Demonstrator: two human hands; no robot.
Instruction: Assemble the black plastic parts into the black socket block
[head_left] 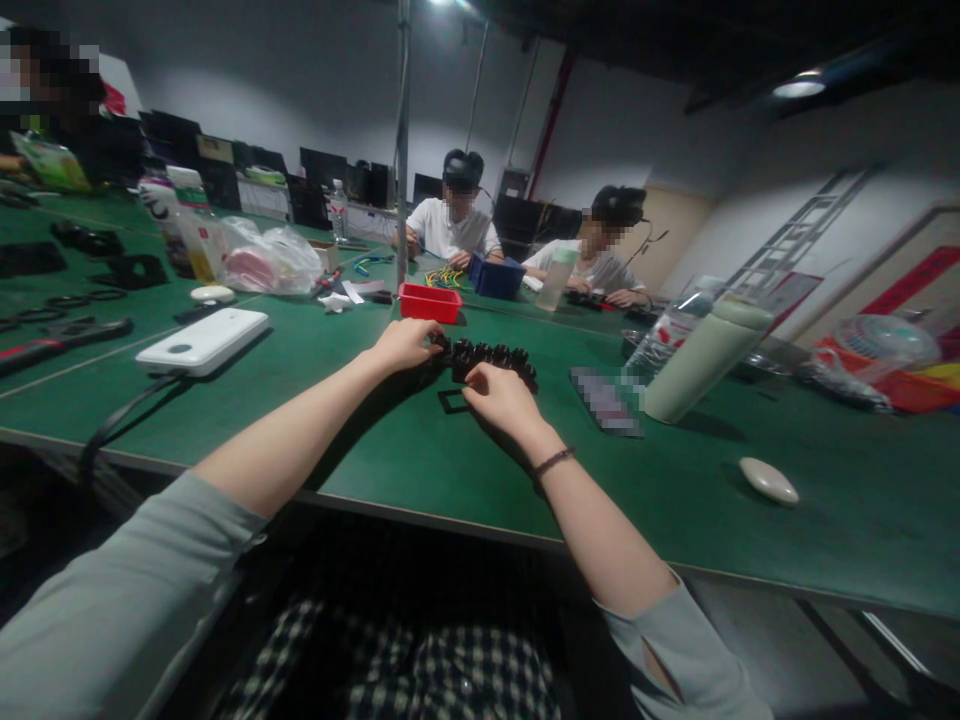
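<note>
A group of dark, round-toothed black parts (491,354) lies in a row on the green table, beyond and between my hands. My left hand (407,346) is at the row's left end, with its fingertips closed around a small black part (438,346). My right hand (504,402) is in front of the row, its thumb and fingers curled together; what is in them, if anything, is too small to make out. A flat black rectangular frame (452,402) lies just left of my right hand. Behind the row stands a small red bin (430,303).
A white power bank (202,342) with a cable lies left. Right are a phone (606,402), a tilted-looking green flask (705,362), a water bottle (667,330) and a pale oval object (769,481). Two people work across the table by a blue bin (496,277).
</note>
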